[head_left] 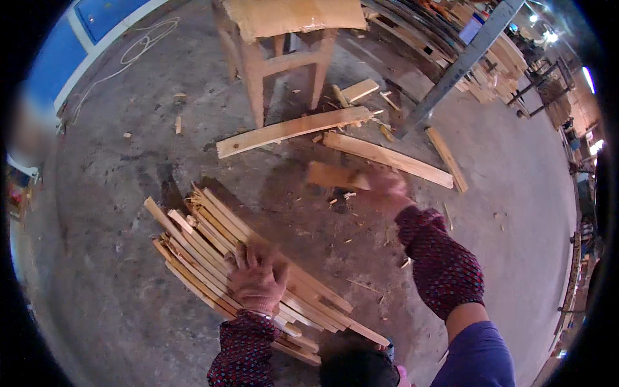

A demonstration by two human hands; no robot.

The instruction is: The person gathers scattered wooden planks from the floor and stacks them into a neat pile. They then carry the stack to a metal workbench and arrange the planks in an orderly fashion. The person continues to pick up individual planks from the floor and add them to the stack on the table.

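A pile of long, thin wooden strips (pixel 193 242) lies slantwise on the floor in front of me, some ends splintered. My left hand (pixel 258 274), in a pinkish work glove, presses on top of the pile with its fingers spread. Farther off to the right, my right hand (pixel 385 186) is smeared by motion. From its fingers a short piece of wood (pixel 332 175) sticks out to the left, low over the floor. Beyond it lie a plank (pixel 293 131) and a second plank (pixel 390 158), both on the concrete.
A wooden stool (pixel 290 64) with a cardboard-like top stands ahead. Near a slanting metal post (pixel 461 68) lie a narrow board (pixel 446 158) and a short block (pixel 360 91). A white cord (pixel 138 48) curls at the far left. Wood chips are scattered about.
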